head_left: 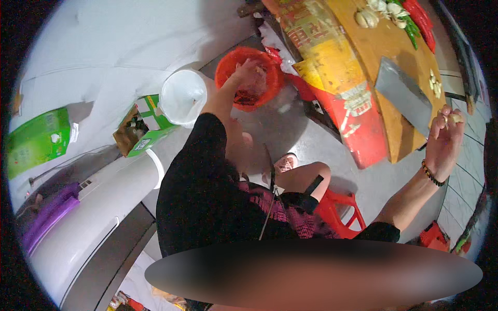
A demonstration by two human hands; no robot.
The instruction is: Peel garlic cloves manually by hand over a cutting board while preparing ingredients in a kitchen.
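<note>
My left hand (249,74) reaches into a red plastic basket (220,70) on the floor; its fingers are partly blurred, and whether they hold anything cannot be told. My right hand (447,126), with a beaded bracelet at the wrist, is raised palm up beside the wooden cutting board (389,42), its fingers curled on pale garlic pieces (454,118). A cleaver (404,95) lies flat on the board near that hand. Peeled garlic cloves (435,84) lie beyond the blade. Garlic bulbs (367,18), green chillies (411,33) and red chillies (422,23) lie at the board's far end.
A white bucket (183,97) stands left of the basket, next to an open green carton (149,132). Printed red and yellow sheeting (350,97) lies alongside the board. A red plastic stool (342,217) is under me. A white appliance (101,202) stands at the left.
</note>
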